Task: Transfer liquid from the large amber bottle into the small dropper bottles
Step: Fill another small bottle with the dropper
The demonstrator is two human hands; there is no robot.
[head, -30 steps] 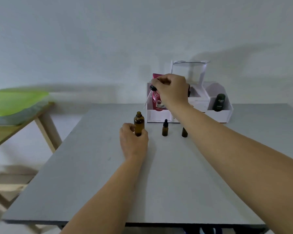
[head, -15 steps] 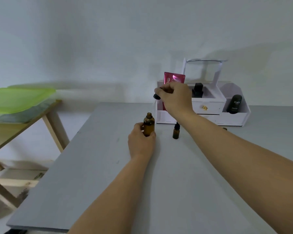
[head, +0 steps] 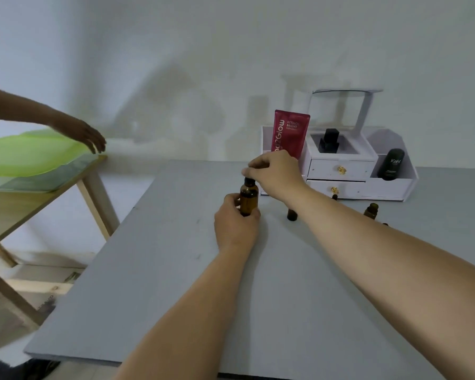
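Observation:
The large amber bottle (head: pixel 249 198) stands upright on the grey table (head: pixel 176 270). My left hand (head: pixel 235 224) grips its lower body from the near side. My right hand (head: pixel 274 171) pinches the black dropper cap (head: pixel 249 181) seated on the bottle's neck. To the right, a small dark dropper bottle (head: pixel 292 214) peeks out from behind my right forearm. Further right stands a small amber bottle (head: pixel 371 210) with an open neck. A tiny dark cap (head: pixel 385 224) shows at the edge of my right arm.
A white organiser (head: pixel 381 187) with drawers stands at the back, holding a red tube (head: pixel 290 133), a black bottle (head: pixel 329 141) and a dark Kahf container (head: pixel 390 164). At the left, another person's hand (head: pixel 80 133) reaches over a green sheet (head: pixel 28 154) on a wooden table (head: pixel 17 198).
My right hand has lowered the dropper into the large amber bottle; its cap now sits on the neck. Another person's arm has appeared at the left. The view has shifted left.

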